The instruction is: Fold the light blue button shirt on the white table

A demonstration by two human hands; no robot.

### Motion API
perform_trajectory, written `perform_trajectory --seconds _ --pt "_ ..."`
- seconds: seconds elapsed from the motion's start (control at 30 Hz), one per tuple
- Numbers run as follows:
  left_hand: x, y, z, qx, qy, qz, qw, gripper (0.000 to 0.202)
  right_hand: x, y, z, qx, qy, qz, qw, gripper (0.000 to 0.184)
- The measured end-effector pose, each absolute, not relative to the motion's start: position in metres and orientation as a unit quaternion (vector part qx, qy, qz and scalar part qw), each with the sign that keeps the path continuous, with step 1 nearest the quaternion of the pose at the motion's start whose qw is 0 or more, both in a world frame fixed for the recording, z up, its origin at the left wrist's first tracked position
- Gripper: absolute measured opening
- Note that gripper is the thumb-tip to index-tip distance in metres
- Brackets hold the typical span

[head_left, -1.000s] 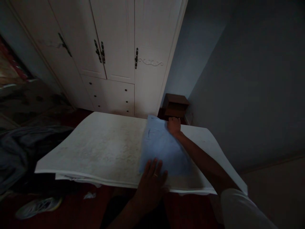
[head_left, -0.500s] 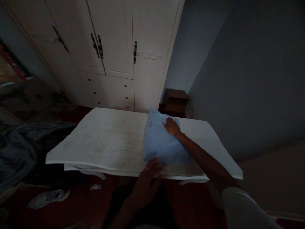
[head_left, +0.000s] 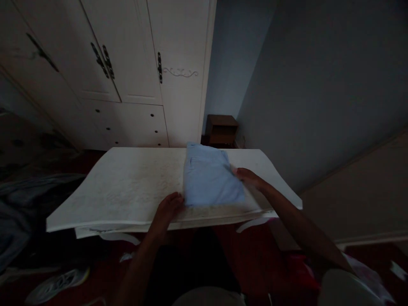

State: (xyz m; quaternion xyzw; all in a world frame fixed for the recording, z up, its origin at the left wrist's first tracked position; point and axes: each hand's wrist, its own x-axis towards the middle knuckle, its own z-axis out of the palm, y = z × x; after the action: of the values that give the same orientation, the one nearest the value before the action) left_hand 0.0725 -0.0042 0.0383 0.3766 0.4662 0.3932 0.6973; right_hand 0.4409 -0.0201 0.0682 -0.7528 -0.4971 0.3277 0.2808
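A folded light-blue garment [head_left: 212, 178] lies flat on a white table [head_left: 134, 182], with a small loop or tab near its upper left corner. My left hand [head_left: 172, 203] is at its lower left corner, fingers bent and closed against the edge. Along the right edge of the cloth is my right hand [head_left: 248, 176], its fingertips close to or touching the fabric. Blur and the dim light hide how those right fingers are set.
Behind the table stands a white wardrobe [head_left: 134, 76] with dark handles. A small brown cabinet [head_left: 222, 127] sits by the grey wall [head_left: 312, 85]. Dark clothing [head_left: 28, 204] is heaped at the left, above a shoe [head_left: 60, 284] on the red floor.
My right hand has slid off the top of the garment to its right edge. My left hand has moved left and up to the lower left corner. The view has shifted right.
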Motion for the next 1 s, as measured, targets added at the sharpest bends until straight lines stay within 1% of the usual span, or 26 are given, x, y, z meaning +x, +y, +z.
perform_trajectory --seconds 0.07,0.13,0.2,0.3,0.37,0.43,0.6,0.67,0.73,0.83,0.9,1.0 --pt "0.075 0.003 0.046 0.387 0.465 0.364 0.708 0.05 0.449 -0.041 0.074 -0.725 -0.412 0.422 0.355 0.043" --pt "0.078 0.01 0.051 0.398 0.458 0.344 0.717 0.046 0.453 -0.058 0.08 -0.694 -0.337 0.495 0.4 0.036" --pt "0.081 0.016 0.053 0.397 0.453 0.336 0.724 0.04 0.453 -0.07 0.084 -0.663 -0.305 0.547 0.41 0.032" --pt "0.083 0.023 0.055 0.383 0.459 0.315 0.737 0.03 0.448 -0.082 0.086 -0.629 -0.291 0.595 0.407 0.033" --pt "0.085 0.026 0.059 0.38 0.467 0.296 0.741 0.025 0.443 -0.089 0.084 -0.62 -0.29 0.606 0.405 0.036" --pt "0.087 0.027 0.064 0.389 0.471 0.28 0.74 0.023 0.438 -0.095 0.083 -0.625 -0.307 0.592 0.406 0.037" --pt "0.094 0.03 0.072 0.423 0.483 0.234 0.731 0.026 0.418 -0.118 0.087 -0.693 -0.383 0.404 0.459 0.046" --pt "0.096 0.033 0.073 0.43 0.49 0.216 0.726 0.026 0.401 -0.13 0.09 -0.675 -0.419 0.387 0.468 0.047" --pt "0.097 0.035 0.074 0.44 0.497 0.206 0.719 0.027 0.379 -0.14 0.089 -0.64 -0.451 0.412 0.466 0.043" --pt "0.098 0.037 0.075 0.454 0.496 0.188 0.716 0.032 0.34 -0.15 0.078 -0.578 -0.46 0.483 0.471 0.04" --pt "0.099 0.036 0.075 0.46 0.49 0.169 0.721 0.036 0.313 -0.151 0.066 -0.526 -0.427 0.546 0.492 0.04" --pt "0.102 0.035 0.075 0.463 0.496 0.15 0.719 0.036 0.276 -0.143 0.047 -0.449 -0.328 0.637 0.535 0.042"
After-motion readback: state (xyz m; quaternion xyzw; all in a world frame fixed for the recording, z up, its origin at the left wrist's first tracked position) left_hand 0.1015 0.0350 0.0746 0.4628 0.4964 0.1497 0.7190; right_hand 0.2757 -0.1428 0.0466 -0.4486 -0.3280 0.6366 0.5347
